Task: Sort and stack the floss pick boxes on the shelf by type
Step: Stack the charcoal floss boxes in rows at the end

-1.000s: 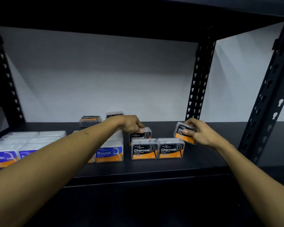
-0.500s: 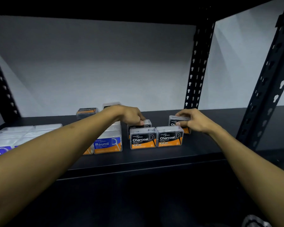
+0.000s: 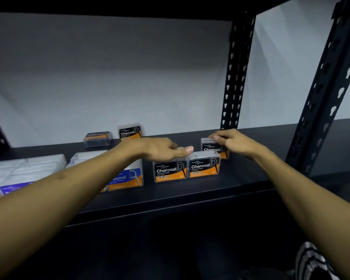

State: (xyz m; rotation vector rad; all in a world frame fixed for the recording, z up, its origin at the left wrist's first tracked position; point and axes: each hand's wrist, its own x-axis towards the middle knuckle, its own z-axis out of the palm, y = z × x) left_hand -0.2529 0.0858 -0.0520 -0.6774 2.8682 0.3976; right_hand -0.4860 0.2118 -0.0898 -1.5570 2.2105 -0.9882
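Observation:
Two Charcoal floss pick boxes [image 3: 170, 171] [image 3: 204, 166] stand side by side near the front of the black shelf [image 3: 190, 196]. My right hand [image 3: 235, 144] grips a third Charcoal box [image 3: 210, 148] from above; it stands just behind the right front box. My left hand [image 3: 164, 148] lies stretched out over the top of the left front box, fingers pointing right, and hides whatever is behind it. A blue Round box [image 3: 125, 178] stands left of the Charcoal pair, partly behind my left forearm.
Two more Charcoal boxes sit at the back, one upright [image 3: 130, 133] and one lying flat [image 3: 97, 138]. Blue Smooth boxes with clear lids [image 3: 28, 166] fill the left end. Black perforated uprights [image 3: 235, 77] [image 3: 329, 87] stand on the right, with bare shelf beyond them.
My right hand has lowered its tilted Charcoal box onto the shelf behind the right front box. My left hand's fingers have stretched out to the right. The view has shifted a little.

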